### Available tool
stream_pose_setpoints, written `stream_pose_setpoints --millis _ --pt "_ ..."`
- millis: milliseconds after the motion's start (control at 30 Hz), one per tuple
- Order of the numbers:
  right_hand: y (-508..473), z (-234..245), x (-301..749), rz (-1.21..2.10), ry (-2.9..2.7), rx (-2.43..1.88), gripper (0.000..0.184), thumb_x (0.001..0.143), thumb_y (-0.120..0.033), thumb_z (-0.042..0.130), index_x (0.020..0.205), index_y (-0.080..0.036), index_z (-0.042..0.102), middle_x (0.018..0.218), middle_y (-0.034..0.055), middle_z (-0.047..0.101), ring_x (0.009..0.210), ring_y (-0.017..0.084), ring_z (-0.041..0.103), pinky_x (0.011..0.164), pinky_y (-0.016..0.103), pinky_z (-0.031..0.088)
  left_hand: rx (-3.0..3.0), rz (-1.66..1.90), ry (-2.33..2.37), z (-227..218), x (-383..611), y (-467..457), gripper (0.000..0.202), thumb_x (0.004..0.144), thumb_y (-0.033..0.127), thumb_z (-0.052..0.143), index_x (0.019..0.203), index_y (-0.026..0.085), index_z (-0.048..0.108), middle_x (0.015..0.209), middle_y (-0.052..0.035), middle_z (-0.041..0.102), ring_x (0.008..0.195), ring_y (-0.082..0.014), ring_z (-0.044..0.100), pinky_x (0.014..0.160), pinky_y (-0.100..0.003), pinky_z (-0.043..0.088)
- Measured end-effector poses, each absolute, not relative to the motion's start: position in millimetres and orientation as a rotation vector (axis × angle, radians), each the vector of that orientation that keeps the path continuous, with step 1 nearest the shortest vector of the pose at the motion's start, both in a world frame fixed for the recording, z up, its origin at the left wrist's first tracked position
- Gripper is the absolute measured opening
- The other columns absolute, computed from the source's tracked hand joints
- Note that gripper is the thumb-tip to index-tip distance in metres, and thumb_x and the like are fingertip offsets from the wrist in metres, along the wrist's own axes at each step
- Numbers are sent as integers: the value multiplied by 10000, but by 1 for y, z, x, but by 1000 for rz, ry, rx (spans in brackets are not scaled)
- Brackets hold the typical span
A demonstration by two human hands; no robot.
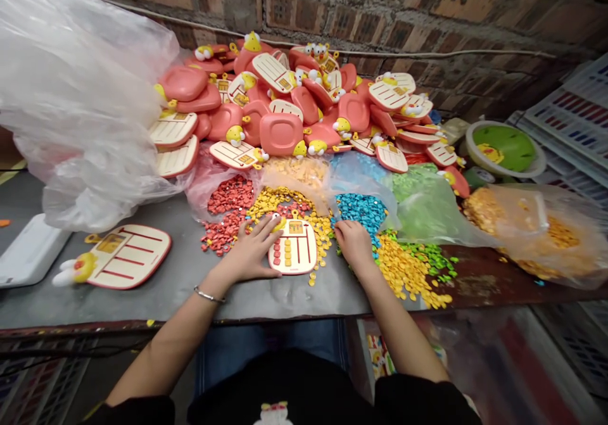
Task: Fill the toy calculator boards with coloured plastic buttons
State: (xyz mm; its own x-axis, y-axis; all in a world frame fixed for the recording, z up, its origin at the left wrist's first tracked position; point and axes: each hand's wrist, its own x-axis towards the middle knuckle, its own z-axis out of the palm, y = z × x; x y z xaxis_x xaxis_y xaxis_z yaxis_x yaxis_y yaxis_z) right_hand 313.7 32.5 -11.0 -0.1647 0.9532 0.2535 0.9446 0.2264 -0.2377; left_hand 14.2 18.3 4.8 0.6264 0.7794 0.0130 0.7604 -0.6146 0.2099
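My left hand [251, 251] grips the left side of a cream slotted board [306, 254] with a pink rim. Its thumb lies along the lower edge and its fingers reach over the upper left. Red and yellow pieces fill two columns of that board; the other two slots hold none. My right hand [355, 244] is at the near left edge of a heap of small blue pieces [361, 209], fingers bent together in a pinch; what is between the fingertips is hidden. Yellow pieces [323, 232] lie between the board and this hand.
Another slotted board [130, 257] lies at left, beside a white device [31, 254]. Red pieces [230, 197], green pieces [434, 260] and more yellow pieces [408, 273] spill from bags. Behind are piled pink-backed boards [280, 130], a large plastic bag [90, 83] and a green bowl [506, 149].
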Motion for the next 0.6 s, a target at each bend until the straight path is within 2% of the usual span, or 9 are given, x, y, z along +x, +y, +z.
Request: stream_pose_setpoints --millis 133,267,467,600 --pt "36 -8 305 298 -2050 -1433 120 925 -181 525 927 -193 644 939 86 700 881 233 639 775 340 488 2650 182 1239 0 12 18 910 717 699 632 1468 246 388 1602 -134 205 1462 -377 157 1111 -555 78" --pt "53 -9 281 471 -2087 -1141 118 910 -172 537 907 -210 650 972 67 682 938 209 639 835 341 508 2640 179 1230 -1 12 16 873 732 667 636 1459 247 397 1615 -121 158 1467 -373 133 1094 -563 108" --pt "73 -19 270 414 -2242 -1111 132 872 -150 580 769 -196 649 897 76 665 915 223 597 841 372 487 2635 211 1264 -1 13 15 857 716 640 660 1440 247 422 1610 -124 181 1460 -378 154 1086 -573 114" --pt "64 -14 276 567 -2282 -1046 133 869 -153 603 746 -191 635 871 67 672 868 211 600 789 342 479 2632 218 1280 -1 13 14 863 706 659 656 1429 242 437 1600 -124 214 1453 -376 178 1086 -584 93"
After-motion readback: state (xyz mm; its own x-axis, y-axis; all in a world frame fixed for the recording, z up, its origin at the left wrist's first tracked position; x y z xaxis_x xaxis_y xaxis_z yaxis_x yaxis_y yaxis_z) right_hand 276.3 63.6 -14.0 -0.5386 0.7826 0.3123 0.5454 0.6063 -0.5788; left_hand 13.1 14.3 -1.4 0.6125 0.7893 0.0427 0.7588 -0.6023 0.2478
